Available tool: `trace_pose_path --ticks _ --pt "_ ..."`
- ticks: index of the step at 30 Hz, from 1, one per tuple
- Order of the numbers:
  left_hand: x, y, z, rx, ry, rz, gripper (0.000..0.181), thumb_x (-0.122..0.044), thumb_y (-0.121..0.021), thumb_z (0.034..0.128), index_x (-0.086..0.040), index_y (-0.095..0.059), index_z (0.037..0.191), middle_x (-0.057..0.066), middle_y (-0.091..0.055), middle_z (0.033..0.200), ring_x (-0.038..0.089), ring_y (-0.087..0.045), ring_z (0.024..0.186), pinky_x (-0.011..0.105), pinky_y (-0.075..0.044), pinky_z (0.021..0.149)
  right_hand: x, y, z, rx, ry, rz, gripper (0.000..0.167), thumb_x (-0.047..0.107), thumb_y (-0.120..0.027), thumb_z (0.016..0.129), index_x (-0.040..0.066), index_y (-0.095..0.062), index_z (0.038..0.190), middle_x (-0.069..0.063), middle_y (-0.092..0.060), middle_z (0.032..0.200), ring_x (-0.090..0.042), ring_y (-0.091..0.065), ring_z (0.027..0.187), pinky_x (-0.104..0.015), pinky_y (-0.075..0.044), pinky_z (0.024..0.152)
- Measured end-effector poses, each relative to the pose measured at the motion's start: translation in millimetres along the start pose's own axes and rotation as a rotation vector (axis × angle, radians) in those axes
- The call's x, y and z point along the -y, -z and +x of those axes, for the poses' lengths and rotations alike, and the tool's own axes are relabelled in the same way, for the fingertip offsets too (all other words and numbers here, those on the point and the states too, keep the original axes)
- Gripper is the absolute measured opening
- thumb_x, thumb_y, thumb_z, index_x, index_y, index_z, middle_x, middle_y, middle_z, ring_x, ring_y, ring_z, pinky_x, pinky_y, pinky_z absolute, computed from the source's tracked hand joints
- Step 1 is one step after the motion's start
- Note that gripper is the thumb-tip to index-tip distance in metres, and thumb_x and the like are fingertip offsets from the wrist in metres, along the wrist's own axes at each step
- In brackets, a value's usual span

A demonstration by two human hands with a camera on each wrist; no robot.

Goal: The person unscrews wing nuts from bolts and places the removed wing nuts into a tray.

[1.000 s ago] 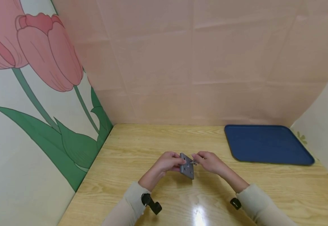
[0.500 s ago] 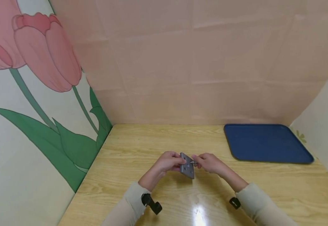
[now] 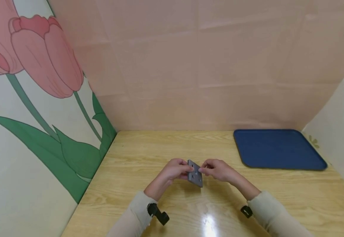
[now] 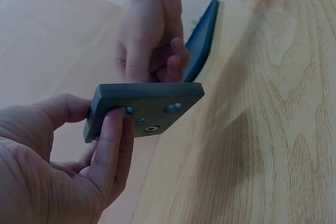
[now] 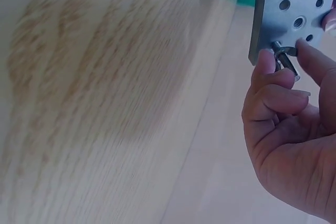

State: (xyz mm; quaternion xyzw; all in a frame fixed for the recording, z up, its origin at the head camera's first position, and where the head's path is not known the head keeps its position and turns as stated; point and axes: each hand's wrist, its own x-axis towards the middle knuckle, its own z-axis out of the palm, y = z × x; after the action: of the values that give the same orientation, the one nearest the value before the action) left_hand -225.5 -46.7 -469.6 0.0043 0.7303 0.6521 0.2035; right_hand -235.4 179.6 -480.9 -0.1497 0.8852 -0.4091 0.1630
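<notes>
A square grey metal plate (image 3: 196,180) with several round holes is held up over the table, tilted on edge. My left hand (image 3: 174,170) grips its left side, thumb on one face and fingers behind. From the plate's near face a threaded bolt (image 5: 291,68) sticks out, with what looks like a wing nut (image 5: 289,51) on it. My right hand (image 3: 218,170) has thumb and index finger on either side of the wing nut, its other fingers curled. In the left wrist view the plate's other face shows holes and one bright ringed fitting (image 4: 151,128).
A blue tray (image 3: 281,149) lies at the back right of the wooden table (image 3: 148,144). A pink sheet (image 3: 160,72) hangs behind the table, and flower-printed panels (image 3: 33,144) stand at both sides.
My right hand's fingers have shifted round the wing nut and closer to the plate, so the bolt is now hidden in the head view. The left hand and plate stay nearly still.
</notes>
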Motion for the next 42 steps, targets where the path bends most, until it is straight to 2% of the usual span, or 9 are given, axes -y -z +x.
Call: trace_pose_path --ticks 8,13,16,20,25,30,33,36,42 --pt "0.4 0.6 2.2 -0.005 -0.001 0.001 0.022 -0.009 -0.075 0.0866 0.004 -0.065 0.101 0.013 -0.074 0.091 0.017 -0.072 0.078 0.032 -0.062 0.071 -0.6 0.8 2.8 -0.049 0.145 -0.034 0.017 0.019 -0.076 0.092 0.011 -0.067 0.104 0.001 -0.062 0.085 -0.017 -0.055 0.073 -0.029 -0.047 0.061" --pt "0.4 0.0 1.7 -0.012 0.001 0.002 0.020 -0.008 -0.076 0.0860 0.004 -0.065 0.099 0.012 -0.074 0.089 0.016 -0.071 0.076 0.033 -0.062 0.070 -0.7 -0.6 2.3 -0.065 0.180 -0.039 0.017 0.009 -0.077 0.088 0.010 -0.067 0.101 0.000 -0.060 0.087 -0.016 -0.052 0.071 -0.026 -0.044 0.058" --pt "0.4 -0.2 0.8 -0.011 0.005 0.000 0.020 -0.008 -0.076 0.0860 0.003 -0.065 0.098 0.012 -0.074 0.089 0.016 -0.071 0.075 0.033 -0.062 0.071 -0.9 -2.0 1.8 -0.076 0.182 -0.043 0.014 0.009 -0.075 0.089 0.011 -0.068 0.101 0.000 -0.060 0.088 -0.016 -0.052 0.071 -0.027 -0.043 0.058" --pt "0.3 0.6 0.1 -0.007 0.011 0.007 0.020 -0.010 -0.076 0.0867 0.003 -0.065 0.099 0.012 -0.074 0.089 0.017 -0.072 0.076 0.036 -0.062 0.075 -0.6 -2.9 1.8 -0.097 0.155 -0.043 0.012 0.024 -0.068 0.098 0.013 -0.069 0.102 0.001 -0.064 0.092 -0.016 -0.055 0.077 -0.030 -0.047 0.065" --pt "1.3 0.7 0.7 -0.008 0.014 0.014 0.021 -0.011 -0.076 0.0873 0.003 -0.066 0.101 0.012 -0.074 0.091 0.018 -0.072 0.077 0.038 -0.062 0.076 0.4 -3.6 2.0 -0.130 0.066 -0.046 0.030 0.037 -0.055 0.105 0.012 -0.071 0.104 -0.003 -0.068 0.095 -0.019 -0.058 0.084 -0.035 -0.049 0.068" --pt "1.6 0.4 0.8 -0.010 0.017 0.007 0.021 -0.010 -0.076 0.0871 0.002 -0.066 0.101 0.012 -0.074 0.091 0.017 -0.072 0.077 0.036 -0.062 0.074 0.7 -6.2 1.9 -0.111 -0.064 -0.032 0.051 0.049 -0.048 0.105 0.005 -0.071 0.112 -0.008 -0.071 0.098 -0.024 -0.064 0.088 -0.037 -0.052 0.069" --pt "0.8 1.1 1.0 -0.011 0.023 0.009 0.021 -0.011 -0.076 0.0872 0.002 -0.066 0.101 0.012 -0.074 0.092 0.017 -0.072 0.077 0.036 -0.062 0.075 0.5 -7.4 2.1 -0.094 -0.114 -0.014 0.054 0.051 -0.046 0.105 0.004 -0.071 0.111 -0.009 -0.069 0.093 -0.023 -0.060 0.076 -0.034 -0.048 0.061" --pt "0.0 1.8 1.0 -0.016 0.026 0.016 0.021 -0.011 -0.076 0.0872 0.001 -0.066 0.100 0.012 -0.074 0.093 0.017 -0.072 0.078 0.038 -0.062 0.077 1.1 -7.8 2.5 -0.091 -0.125 -0.012 0.050 0.049 -0.046 0.106 0.005 -0.071 0.106 -0.010 -0.069 0.090 -0.020 -0.054 0.067 -0.031 -0.045 0.056" --pt "0.4 2.2 0.8 -0.014 0.026 0.019 0.021 -0.011 -0.076 0.0872 0.002 -0.066 0.101 0.012 -0.074 0.093 0.018 -0.072 0.079 0.039 -0.062 0.078 1.6 -8.3 2.0 -0.077 -0.132 -0.008 0.050 0.049 -0.045 0.106 0.006 -0.070 0.101 -0.007 -0.068 0.086 -0.018 -0.051 0.064 -0.030 -0.043 0.054"
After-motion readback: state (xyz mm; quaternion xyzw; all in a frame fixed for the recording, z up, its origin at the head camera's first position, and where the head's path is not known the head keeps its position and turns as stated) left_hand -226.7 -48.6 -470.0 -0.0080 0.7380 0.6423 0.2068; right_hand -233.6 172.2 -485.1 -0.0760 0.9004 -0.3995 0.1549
